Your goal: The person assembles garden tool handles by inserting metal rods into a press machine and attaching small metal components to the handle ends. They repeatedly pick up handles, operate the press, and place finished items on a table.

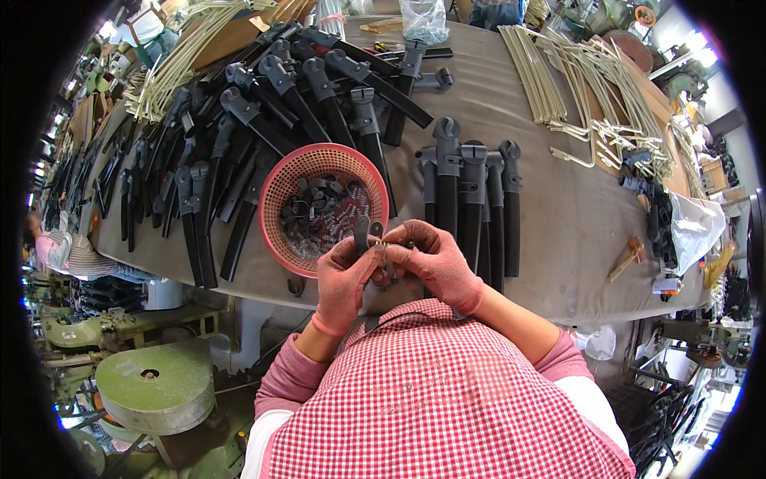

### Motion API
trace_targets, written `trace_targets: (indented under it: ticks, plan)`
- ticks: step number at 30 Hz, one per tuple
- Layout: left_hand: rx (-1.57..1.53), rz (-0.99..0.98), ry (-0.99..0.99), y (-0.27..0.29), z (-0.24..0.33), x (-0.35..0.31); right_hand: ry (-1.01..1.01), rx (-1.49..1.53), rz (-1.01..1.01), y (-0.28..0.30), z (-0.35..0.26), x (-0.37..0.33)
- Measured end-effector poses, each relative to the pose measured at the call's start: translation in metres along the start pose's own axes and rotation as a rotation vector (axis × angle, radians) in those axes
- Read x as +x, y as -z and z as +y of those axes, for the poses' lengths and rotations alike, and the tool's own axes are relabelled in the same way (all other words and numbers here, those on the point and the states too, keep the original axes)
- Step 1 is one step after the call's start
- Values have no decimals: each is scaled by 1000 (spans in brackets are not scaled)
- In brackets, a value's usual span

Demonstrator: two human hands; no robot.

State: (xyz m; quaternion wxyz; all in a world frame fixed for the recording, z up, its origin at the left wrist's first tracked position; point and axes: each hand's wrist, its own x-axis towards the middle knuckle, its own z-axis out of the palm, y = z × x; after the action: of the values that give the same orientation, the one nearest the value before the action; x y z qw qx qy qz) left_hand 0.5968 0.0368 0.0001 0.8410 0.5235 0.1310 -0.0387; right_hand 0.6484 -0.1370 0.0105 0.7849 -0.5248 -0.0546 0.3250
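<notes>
My left hand (345, 281), in a pink glove with dark fingertips, is closed on a small dark grey curved part (363, 231). Opposite it my right hand (440, 262), gloved alike, pinches at the same spot, its fingertips almost meeting the left ones. Something small and shiny shows between the fingers, too small to name. Both hands are at the near right rim of a red plastic basket (270, 177). Inside the basket lie many small metal springs (339, 214) and dark grey parts (323, 191).
Black tubes with grey clamp heads (472, 172) lie right of the basket; a large pile of similar tubes (271, 88) spreads behind and left. Bent pale rods (590, 96) lie at far right, near a wooden-handled hammer (630, 254). A green machine (155, 371) stands below the table's left edge.
</notes>
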Motion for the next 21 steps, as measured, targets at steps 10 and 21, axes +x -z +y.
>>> trace_targets:
  ticks: [10, 21]
  plan:
    - [59, -170, -76, 5, -19, -4, -67, -163, 69, 6, 5, -5]
    - [44, -53, 61, 32, -69, 2, 54, -744, 48, 13, 51, 5]
